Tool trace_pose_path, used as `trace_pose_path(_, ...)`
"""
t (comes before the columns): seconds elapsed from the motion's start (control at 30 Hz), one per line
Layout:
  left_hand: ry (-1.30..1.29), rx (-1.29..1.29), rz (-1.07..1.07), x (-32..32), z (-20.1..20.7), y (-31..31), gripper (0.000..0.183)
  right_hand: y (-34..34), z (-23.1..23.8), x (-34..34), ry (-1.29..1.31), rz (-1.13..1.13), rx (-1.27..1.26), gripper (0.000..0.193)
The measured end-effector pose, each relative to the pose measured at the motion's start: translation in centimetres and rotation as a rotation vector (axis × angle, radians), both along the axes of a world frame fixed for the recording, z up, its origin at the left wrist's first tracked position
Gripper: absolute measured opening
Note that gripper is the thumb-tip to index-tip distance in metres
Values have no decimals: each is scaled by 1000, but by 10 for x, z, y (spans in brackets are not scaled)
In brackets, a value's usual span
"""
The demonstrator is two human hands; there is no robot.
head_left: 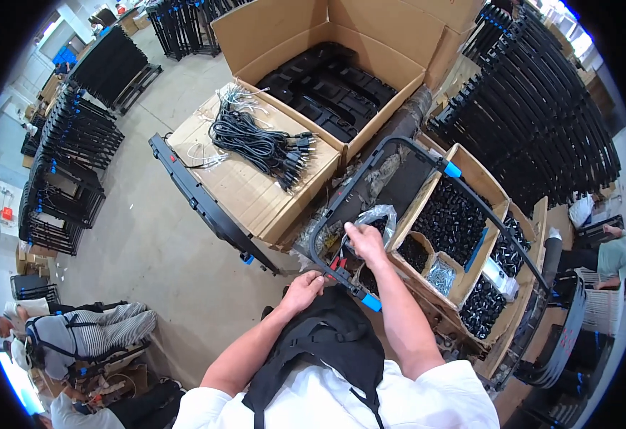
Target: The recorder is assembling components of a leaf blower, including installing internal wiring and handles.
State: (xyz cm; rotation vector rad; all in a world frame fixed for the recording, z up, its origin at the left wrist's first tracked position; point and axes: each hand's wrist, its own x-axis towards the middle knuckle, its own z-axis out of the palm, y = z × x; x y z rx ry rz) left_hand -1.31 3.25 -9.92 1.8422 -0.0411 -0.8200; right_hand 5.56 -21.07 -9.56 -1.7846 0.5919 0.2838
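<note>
The black frame [341,196] is propped upright against the person's lap and braced at its near lower bar by the left hand [302,289], fingers closed on it. Thus steadied, it is worked on by the right hand [365,239] — fingers pinched together on a clear plastic bag [377,214] inside the frame's opening, just beside the cardboard tray of black parts [456,218], kept within reach.

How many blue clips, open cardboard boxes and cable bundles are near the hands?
Blue clips on the black frame: 2
Large open cardboard box: 1
Divided parts box: 1
Cable bundle: 1
Total: 5

Left hand [303,289] grips a black frame [341,194]; right hand [365,239] touches a plastic bag [377,214].
</note>
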Motion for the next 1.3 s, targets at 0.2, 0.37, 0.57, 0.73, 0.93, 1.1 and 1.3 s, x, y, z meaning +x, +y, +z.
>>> trace_pose_path(0.2,129,-34,83,11,20,-9,31,22,-1,15,-257,-6,-396,35)
trace_pose_path(0.37,152,-79,86,13,14,-11,30,21,0,13,-204,3,-328,34)
trace_pose_path(0.57,136,-42,69,14,21,-15,28,23,6,16,-186,-25,-319,33)
trace_pose_path(0.73,207,-97,116,15,15,-16,26,5,9,16,-156,81,-222,42)
trace_pose_path(0.93,219,-103,154,13,12,-12,26,-59,22,0,-78,198,-620,25)
trace_pose_path(1.1,242,-150,173,11,11,-15,25,-64,0,-12,-179,610,-890,18)
trace_pose_path(1.3,250,-175,185,9,5,-14,25,-54,-34,0,-97,957,-1126,24)
